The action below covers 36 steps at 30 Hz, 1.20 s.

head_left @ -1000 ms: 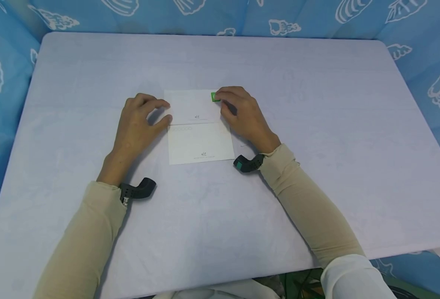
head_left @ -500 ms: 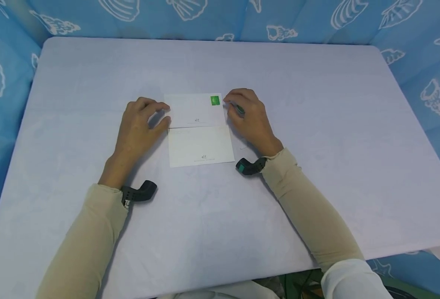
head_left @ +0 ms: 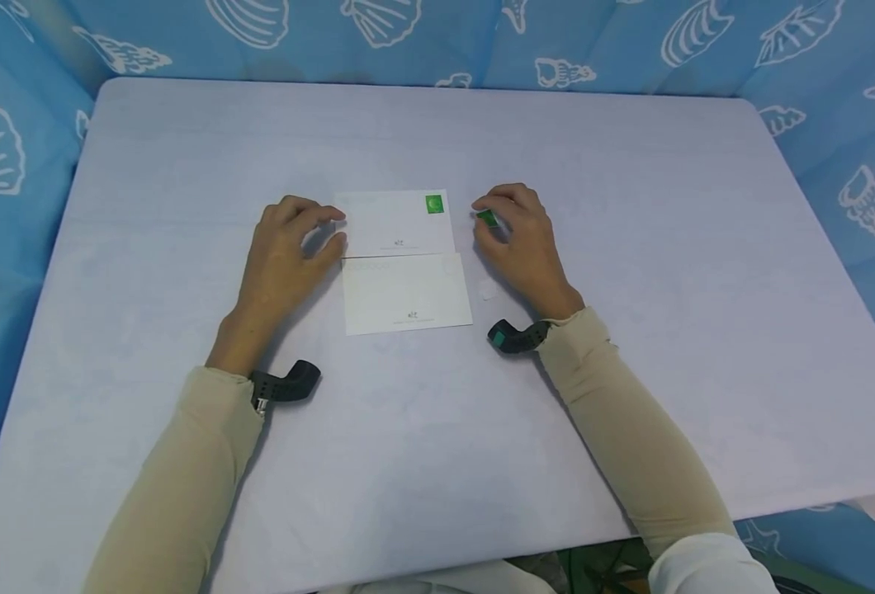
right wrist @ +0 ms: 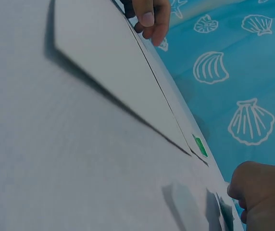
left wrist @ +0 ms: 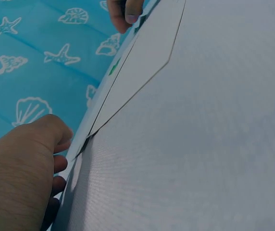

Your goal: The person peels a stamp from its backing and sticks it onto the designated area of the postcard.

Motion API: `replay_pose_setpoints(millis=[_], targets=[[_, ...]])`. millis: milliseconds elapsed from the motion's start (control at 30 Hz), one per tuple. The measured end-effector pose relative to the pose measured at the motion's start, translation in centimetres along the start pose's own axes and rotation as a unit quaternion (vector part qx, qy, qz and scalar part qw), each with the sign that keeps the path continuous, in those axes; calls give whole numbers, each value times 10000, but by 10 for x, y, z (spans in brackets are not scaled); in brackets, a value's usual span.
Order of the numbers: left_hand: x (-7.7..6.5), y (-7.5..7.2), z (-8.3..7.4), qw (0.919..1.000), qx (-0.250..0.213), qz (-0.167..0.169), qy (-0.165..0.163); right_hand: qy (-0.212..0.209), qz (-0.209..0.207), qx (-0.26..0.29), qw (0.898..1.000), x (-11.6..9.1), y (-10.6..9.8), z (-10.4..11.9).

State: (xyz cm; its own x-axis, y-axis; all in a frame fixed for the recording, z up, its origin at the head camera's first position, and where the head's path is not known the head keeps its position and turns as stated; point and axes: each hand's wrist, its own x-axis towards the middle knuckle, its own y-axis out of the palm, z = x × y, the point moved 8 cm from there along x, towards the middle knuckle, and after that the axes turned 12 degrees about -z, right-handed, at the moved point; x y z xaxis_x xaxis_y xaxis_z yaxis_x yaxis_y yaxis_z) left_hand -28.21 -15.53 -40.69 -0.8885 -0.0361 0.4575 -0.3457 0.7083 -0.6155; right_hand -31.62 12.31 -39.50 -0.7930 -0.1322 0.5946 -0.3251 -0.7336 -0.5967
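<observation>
Two white postcards lie edge to edge in the head view. The upper postcard (head_left: 393, 219) carries a green stamp (head_left: 434, 204) in its top right corner; the lower postcard (head_left: 408, 293) shows only small printing. My left hand (head_left: 289, 247) rests at the left edge of the upper postcard, thumb and index fingertips right at its border. To the right of the postcards, my right hand (head_left: 522, 247) holds a second small green stamp (head_left: 488, 219) inside its curved fingers. That piece appears dark green under the hand (right wrist: 262, 197) in the right wrist view, partly hidden.
A white cloth covers the table (head_left: 408, 462), with a blue shell-patterned curtain (head_left: 408, 41) behind and at its sides. A small clear piece (right wrist: 188, 204) stands up from the cloth near the right hand. Black wrist devices (head_left: 286, 382) sit on both wrists.
My right hand has lifted off the stamp at the upper postcard's corner and moved right, uncovering it; another green stamp now shows within its fingers. My left hand stays at the postcard's left edge.
</observation>
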Motion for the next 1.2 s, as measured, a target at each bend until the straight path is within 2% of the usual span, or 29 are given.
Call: replay_pose_setpoints(millis=[533, 667, 900, 1067, 1200], targets=[[0, -1, -1, 9999, -127, -97, 30, 55, 134, -97, 9998, -9, -10, -10], [-1, -2, -2, 9993, -350, -149, -3, 155, 52, -141, 9998, -13, -17, -14], [-3, -7, -4, 9941, -980, -458, -109, 261, -110, -25, 9996, -15, -23, -21], [-7, -8, -7, 9923, -1107, -537, -117, 314, -19, -74, 9995, -16, -22, -24], [-10, -12, -9, 9914, -1143, -624, -142, 154, 19, -159, 9998, -13, -19, -23]])
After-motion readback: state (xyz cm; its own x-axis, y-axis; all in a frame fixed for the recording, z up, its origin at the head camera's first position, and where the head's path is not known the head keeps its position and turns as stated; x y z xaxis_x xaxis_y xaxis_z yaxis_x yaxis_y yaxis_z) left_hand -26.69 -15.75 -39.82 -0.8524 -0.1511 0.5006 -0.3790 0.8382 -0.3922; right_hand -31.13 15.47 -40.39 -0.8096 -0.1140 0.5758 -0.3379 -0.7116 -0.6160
